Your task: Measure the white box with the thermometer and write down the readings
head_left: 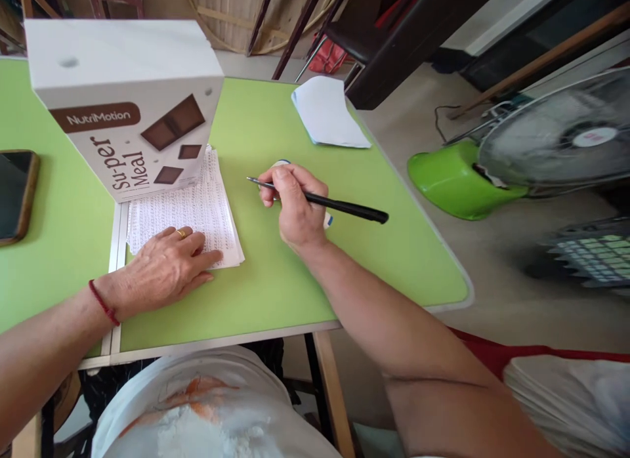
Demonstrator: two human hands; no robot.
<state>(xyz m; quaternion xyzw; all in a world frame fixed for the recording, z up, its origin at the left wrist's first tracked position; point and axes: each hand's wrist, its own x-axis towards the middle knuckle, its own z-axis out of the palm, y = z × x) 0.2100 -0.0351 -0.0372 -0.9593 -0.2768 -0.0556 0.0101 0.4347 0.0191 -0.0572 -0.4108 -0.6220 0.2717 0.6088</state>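
Pen (347, 208) is made of smooth plastic, faint gloss picked up; tip (251, 179) seen as bright metal. Sheets (174, 212) are printed-weight matt paper by the look. Box (123, 61) is formed from smooth card, satin finish. Tabletop (266, 287) is faced in smooth laminate, apparently, low sheen. Fan base (438, 179) is moulded in glossy plastic. Phone screen (12, 192) is fronted in glossy glass. Bracelet (104, 304) is made of matt cord. Ring (182, 233): polished metal. Garment (221, 405) is cut from matt cloth.

1. On the left of the green desk (408, 268), a phone (12, 199) in a brown case (29, 205).
2. Nearby, upright, a white NutriMotion box (125, 100).
3. At right, a fan (556, 143) with a green base (453, 186).
4. Past the desk's far edge, a red bag (329, 58).
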